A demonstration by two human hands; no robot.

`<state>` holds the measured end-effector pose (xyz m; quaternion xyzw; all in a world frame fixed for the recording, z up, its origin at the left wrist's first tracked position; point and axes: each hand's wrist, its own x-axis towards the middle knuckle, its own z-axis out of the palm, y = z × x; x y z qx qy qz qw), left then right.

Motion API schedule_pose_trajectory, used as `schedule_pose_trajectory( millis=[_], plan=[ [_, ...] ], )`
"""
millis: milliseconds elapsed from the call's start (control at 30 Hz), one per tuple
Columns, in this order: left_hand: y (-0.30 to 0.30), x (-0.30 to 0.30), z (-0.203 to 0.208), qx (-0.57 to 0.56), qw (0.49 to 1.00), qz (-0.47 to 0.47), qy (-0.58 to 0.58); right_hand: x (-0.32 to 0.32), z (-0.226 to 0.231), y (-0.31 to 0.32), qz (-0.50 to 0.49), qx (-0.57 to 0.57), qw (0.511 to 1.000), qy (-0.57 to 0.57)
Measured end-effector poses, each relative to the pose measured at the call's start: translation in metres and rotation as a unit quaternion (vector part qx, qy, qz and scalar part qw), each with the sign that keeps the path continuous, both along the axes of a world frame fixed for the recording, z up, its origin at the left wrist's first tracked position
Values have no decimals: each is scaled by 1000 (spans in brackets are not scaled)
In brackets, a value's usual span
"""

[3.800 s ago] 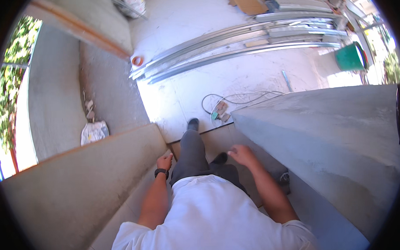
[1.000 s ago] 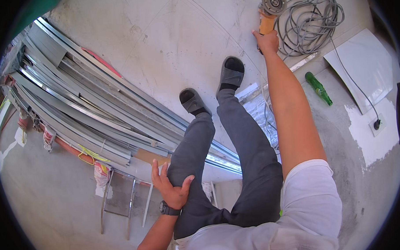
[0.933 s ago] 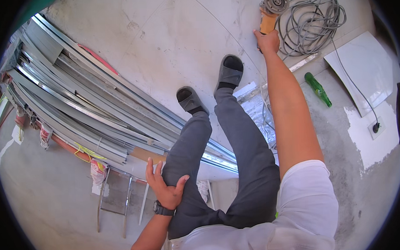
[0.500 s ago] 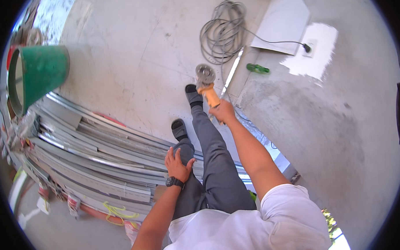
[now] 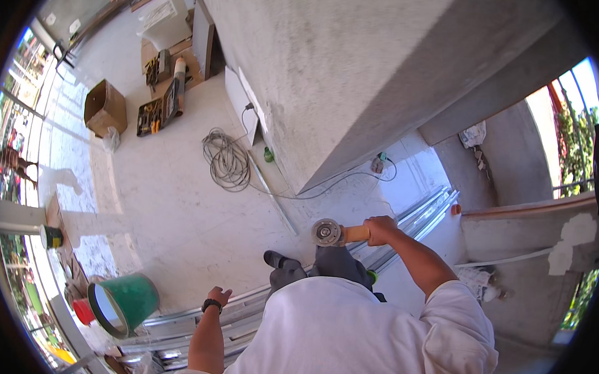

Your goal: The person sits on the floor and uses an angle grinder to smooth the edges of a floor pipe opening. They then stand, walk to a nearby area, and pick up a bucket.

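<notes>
My right hand point(image 5: 380, 230) is wrapped round the rear of an orange angle grinder point(image 5: 355, 234). The grinder lies level in front of my lap, its grey disc and guard pointing left, and it touches nothing else that I can see. My left hand point(image 5: 219, 295), with a black watch on the wrist, is held out to the left with nothing in it. Its fingers look loosely apart. Below and around it lie long metal profiles point(image 5: 238, 329), stacked on the floor and partly hidden by my arm and body.
A green bucket point(image 5: 133, 299) lies tipped on the left. Ahead are a coiled grey cable point(image 5: 223, 164), a metal strip point(image 5: 270, 188), a cardboard box point(image 5: 109, 109) and an open tool case point(image 5: 153, 119). A concrete wall corner point(image 5: 312, 180) juts in at the right, and a cable runs past its foot.
My view has swung up and right, bringing in the wall and tool case. My left hand has come off my knee. The grinder has turned from pointing ahead to pointing left.
</notes>
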<state>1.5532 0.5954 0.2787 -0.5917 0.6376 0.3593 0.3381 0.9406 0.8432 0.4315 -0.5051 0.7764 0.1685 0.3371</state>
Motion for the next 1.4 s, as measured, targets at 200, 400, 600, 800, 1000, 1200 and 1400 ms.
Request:
schedule_pose_trajectory(
  millis=[200,400,600,800,1000,1200,1400],
  plan=[
    [-9,-107,13,-60,993,-91,33,-87,34,167,-240,-138,961,4],
    [40,-281,-3,-45,984,-130,110,-183,27,249,-529,-376,750,-129],
    [105,-473,12,16,978,75,195,-360,77,249,-540,-571,590,-186],
    [163,-576,11,61,961,173,205,-520,186,224,-513,-599,578,-210],
    [192,-627,18,117,977,179,-1,-681,269,164,-444,-628,622,-147],
    [195,-728,-5,120,976,-163,74,-825,307,114,-363,-584,726,-31],
    [184,-879,-22,-6,873,-459,162,-917,311,53,-289,-547,781,-85]
  ],
)
